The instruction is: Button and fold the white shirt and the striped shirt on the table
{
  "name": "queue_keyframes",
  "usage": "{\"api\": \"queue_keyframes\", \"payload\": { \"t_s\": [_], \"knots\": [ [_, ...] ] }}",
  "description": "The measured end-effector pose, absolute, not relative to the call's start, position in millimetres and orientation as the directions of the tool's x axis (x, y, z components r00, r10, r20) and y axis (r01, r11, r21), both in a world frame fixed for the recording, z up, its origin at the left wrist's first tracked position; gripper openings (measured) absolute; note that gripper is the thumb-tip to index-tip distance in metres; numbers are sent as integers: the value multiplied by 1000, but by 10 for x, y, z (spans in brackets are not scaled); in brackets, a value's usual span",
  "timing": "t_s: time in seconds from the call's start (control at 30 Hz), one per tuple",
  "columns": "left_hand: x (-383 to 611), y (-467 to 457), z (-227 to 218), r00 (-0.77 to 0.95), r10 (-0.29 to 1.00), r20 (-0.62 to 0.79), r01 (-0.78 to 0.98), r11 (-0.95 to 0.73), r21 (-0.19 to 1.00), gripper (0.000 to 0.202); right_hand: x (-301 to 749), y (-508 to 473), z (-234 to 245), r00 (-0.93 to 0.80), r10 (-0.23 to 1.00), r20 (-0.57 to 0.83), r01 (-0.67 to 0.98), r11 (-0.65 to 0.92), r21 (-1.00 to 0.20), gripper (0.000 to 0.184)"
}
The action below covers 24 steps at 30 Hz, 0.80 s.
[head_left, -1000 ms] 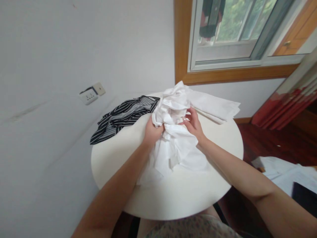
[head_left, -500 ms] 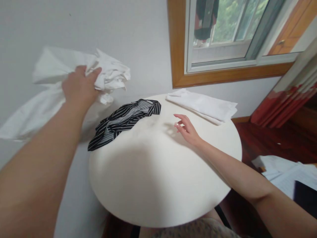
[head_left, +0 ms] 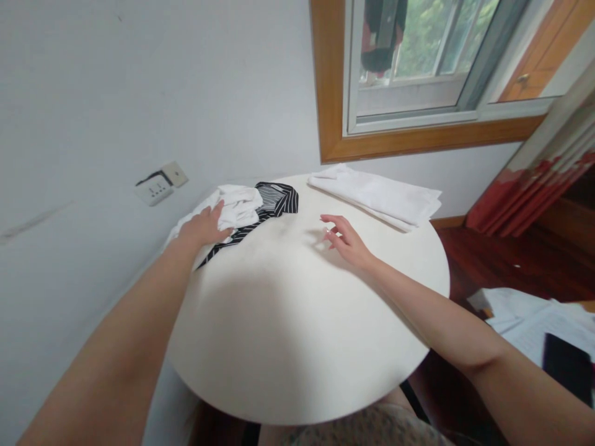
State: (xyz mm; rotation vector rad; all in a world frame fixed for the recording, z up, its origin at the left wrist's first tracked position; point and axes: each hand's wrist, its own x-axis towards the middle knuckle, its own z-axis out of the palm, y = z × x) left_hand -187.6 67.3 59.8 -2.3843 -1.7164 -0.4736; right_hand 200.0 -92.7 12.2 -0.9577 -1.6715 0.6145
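My left hand (head_left: pixel 204 227) is on a crumpled white cloth garment (head_left: pixel 242 203) at the table's far left edge, with the thumb and a finger apart across the fabric. Beneath the white bundle lies a black-and-white striped garment (head_left: pixel 284 198), partly covered by it. Over the middle of the round white table (head_left: pixel 260 347), my right hand (head_left: pixel 348 241) hovers with curved, parted fingers and nothing in them. Beyond it rests a folded white cloth (head_left: pixel 376 195).
A wall with a socket (head_left: pixel 155 188) borders the table on the left. A wood-framed window (head_left: pixel 332 145) is behind it. Red-and-white curtains (head_left: pixel 504 198) hang at the right. Papers (head_left: pixel 525 328) and a dark flat item (head_left: pixel 568 367) lie lower right.
My left hand has brought the white garment down from in front of the wall onto the striped garment. The wall socket now shows. My right hand has barely moved.
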Motion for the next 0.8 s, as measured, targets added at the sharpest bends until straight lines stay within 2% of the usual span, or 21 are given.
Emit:
{"api": "queue_keyframes", "payload": {
  "t_s": [0.1,0.17,0.3,0.37,0.43,0.57,0.63,0.73,0.8],
  "knots": [
    [-1670,528,712,232,910,344,971,-240,-22,105,2054,-867,106,-61,832,551,354,534,-768,46],
    [-1381,320,734,278,868,411,955,-296,-22,95,2118,-807,85,-9,823,569,438,515,-737,45],
    [-632,-215,577,374,805,461,858,-489,158,75,2338,-664,58,96,765,637,683,415,-601,36],
    [-307,-453,404,414,778,474,784,-569,249,66,2501,-609,70,130,736,665,808,310,-501,35],
    [-91,-621,216,381,762,524,745,-589,313,57,2695,-581,94,190,732,654,889,155,-431,38],
    [-14,-723,-19,401,709,580,693,-649,315,42,3090,-597,108,391,707,589,909,-197,-367,49],
    [-81,-703,-40,388,697,603,668,-664,337,37,3239,-614,80,463,727,506,883,-332,-332,49],
    [-188,-659,-18,304,696,650,658,-647,385,32,3359,-623,18,496,791,359,867,-429,-253,39],
    [-234,-632,-9,270,687,674,657,-643,393,29,3387,-615,-21,492,802,339,870,-440,-220,35]
  ]
}}
